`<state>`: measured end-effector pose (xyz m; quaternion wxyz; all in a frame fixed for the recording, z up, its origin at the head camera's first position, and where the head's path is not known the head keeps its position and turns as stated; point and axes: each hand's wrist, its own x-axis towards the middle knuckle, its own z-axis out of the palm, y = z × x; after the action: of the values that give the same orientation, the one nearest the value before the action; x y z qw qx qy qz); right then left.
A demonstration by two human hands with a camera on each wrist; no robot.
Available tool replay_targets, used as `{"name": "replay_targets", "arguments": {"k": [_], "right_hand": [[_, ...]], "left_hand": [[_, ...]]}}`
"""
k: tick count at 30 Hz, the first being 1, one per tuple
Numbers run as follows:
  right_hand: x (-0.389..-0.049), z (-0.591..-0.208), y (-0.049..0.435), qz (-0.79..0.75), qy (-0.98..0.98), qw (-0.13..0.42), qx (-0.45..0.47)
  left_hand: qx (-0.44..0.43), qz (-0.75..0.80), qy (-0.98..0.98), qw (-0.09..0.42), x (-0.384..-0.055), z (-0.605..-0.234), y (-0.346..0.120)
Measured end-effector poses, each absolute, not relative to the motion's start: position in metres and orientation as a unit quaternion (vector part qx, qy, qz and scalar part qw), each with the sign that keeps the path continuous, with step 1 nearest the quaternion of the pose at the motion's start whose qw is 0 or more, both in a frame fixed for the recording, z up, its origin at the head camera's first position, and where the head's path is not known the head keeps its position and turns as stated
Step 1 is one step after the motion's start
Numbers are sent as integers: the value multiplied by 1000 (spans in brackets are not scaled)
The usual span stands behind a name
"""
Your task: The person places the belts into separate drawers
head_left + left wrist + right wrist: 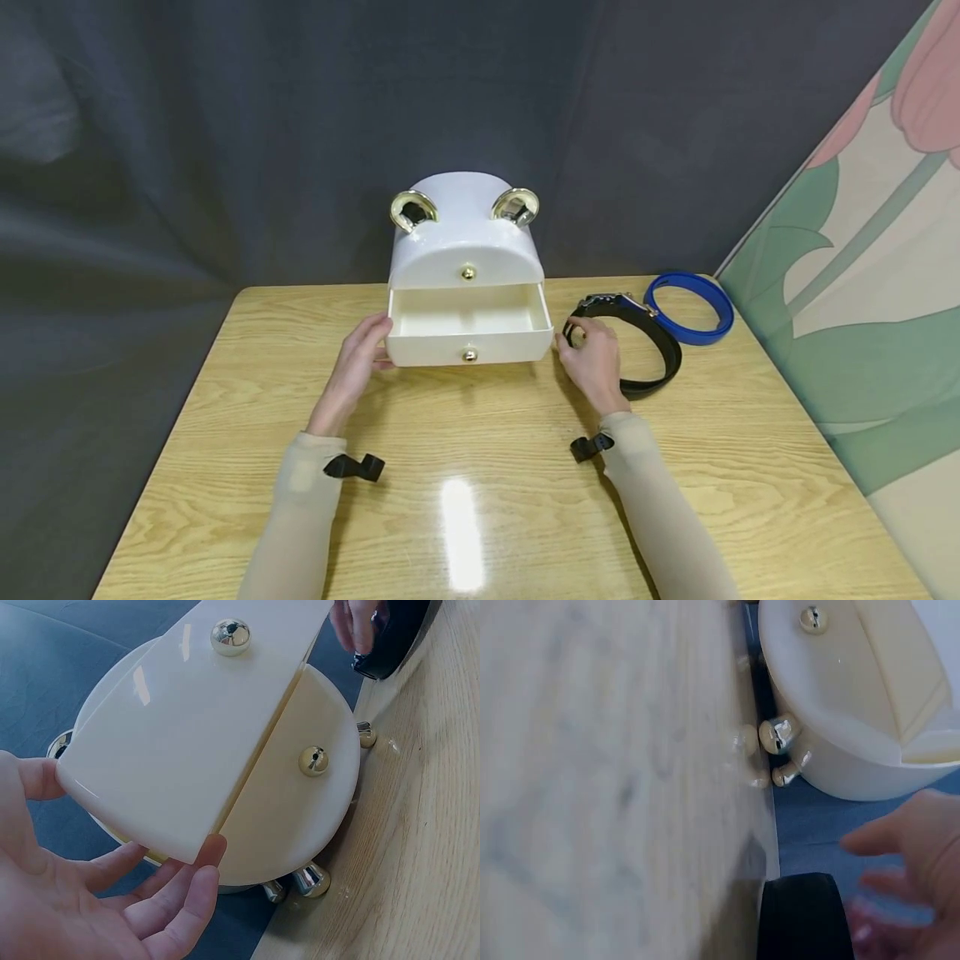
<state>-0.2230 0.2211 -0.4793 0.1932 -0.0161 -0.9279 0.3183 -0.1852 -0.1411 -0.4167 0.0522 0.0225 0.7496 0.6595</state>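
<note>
A white rounded storage box (465, 208) with two gold-rimmed eye-like rings on top stands at the table's back. Its white drawer (471, 348), with a gold knob, is pulled out; its visible inside holds nothing. My left hand (352, 362) grips the drawer's left side, thumb (39, 778) at one edge and fingers (169, 915) along and under the other. My right hand (594, 362) is at the near-left part of a coiled black belt (663, 346). In the right wrist view its blurred thumb and fingers (907, 840) are spread, beside the black belt band (804, 919).
A coiled blue belt (723, 312) lies behind and right of the black one, touching or nearly touching it. The wooden table (465, 442) meets a dark curtain (300, 167) behind and a flower-patterned panel (862, 333) on the right. Gold feet (311, 879) support the box.
</note>
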Motion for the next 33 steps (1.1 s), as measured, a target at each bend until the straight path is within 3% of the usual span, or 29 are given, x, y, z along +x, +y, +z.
{"name": "replay_targets", "arguments": {"k": [7,33], "right_hand": [[-221,-481,226,309,-942,120,-57],[-190,-465,238,275,-955,107,31]], "left_hand": [[27,659,750,50,-186,-418,-140],[29,656,752,53,-187,-418,-142]]}}
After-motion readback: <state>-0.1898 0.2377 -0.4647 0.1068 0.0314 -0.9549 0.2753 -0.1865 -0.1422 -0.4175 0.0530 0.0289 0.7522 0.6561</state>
